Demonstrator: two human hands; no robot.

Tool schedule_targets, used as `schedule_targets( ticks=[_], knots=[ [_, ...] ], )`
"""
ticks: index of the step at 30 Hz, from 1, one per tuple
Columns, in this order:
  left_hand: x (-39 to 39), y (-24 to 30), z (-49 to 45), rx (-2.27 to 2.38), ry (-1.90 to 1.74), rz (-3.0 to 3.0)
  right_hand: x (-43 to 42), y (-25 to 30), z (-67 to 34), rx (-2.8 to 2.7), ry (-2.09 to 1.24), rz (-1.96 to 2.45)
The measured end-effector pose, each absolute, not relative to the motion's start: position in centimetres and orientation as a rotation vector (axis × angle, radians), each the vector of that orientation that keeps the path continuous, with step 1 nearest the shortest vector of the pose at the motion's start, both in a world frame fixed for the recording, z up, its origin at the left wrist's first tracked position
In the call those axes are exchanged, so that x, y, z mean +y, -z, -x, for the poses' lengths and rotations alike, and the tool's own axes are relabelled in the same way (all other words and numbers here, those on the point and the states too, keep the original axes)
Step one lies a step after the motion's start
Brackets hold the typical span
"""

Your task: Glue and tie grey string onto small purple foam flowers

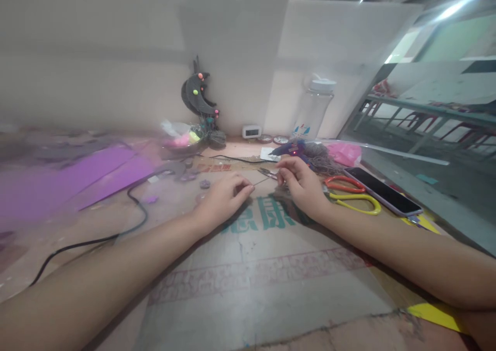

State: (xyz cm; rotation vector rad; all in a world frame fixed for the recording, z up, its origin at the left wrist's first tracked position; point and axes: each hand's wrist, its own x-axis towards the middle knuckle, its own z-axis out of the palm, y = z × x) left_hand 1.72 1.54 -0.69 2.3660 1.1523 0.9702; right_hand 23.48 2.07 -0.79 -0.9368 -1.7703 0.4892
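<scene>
Both my forearms reach forward over a sheet of cardboard (pixel 256 268) with green and red print. My left hand (pixel 222 198) is closed in a pinch on one end of a thin wire or string (pixel 261 181). My right hand (pixel 300 180) is also pinched on that thin strand, a short way to the right. The strand runs taut between the two hands, just above the cardboard. A ball of brown twine (pixel 321 157) lies right behind my right hand.
Orange scissors (pixel 343 183), yellow scissors (pixel 358 202) and a dark phone (pixel 382 191) lie to the right. A blue glue gun (pixel 289 148), its black cable (pixel 135 206), purple foam sheets (pixel 70 180), a dark crescent ornament (pixel 197 95) and a clear bottle (pixel 315 108) stand behind.
</scene>
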Motion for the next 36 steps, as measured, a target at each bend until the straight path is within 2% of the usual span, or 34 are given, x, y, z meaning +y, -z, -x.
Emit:
schedule_targets(
  ticks=[6,11,18,22,29,32,36],
  knots=[
    [1.9,1.0,-1.6,1.201,-0.996,-2.318,2.6,0.9,-23.9,-1.78,-0.479,1.016],
    [1.8,1.0,-1.7,1.195,-0.964,-2.332,2.9,0.6,-24.3,-2.013,-0.204,1.05],
    [2.2,1.2,-1.4,1.305,-1.09,-2.209,4.0,-0.3,-26.5,-1.963,0.071,0.986],
    [2.9,1.3,-1.2,1.252,-1.251,-2.01,4.9,-1.3,-28.4,-2.033,0.154,1.215],
    [3.6,1.5,-1.2,1.226,-1.239,-1.736,6.6,-3.2,-31.9,-2.213,0.544,2.11],
    [3.5,1.4,-1.2,1.221,-1.233,-1.697,7.0,-3.4,-32.5,-2.203,0.638,2.111],
    [3.4,1.5,-1.2,1.175,-1.22,-1.721,7.5,-2.9,-32.4,-2.185,0.461,1.947]
  ],
)
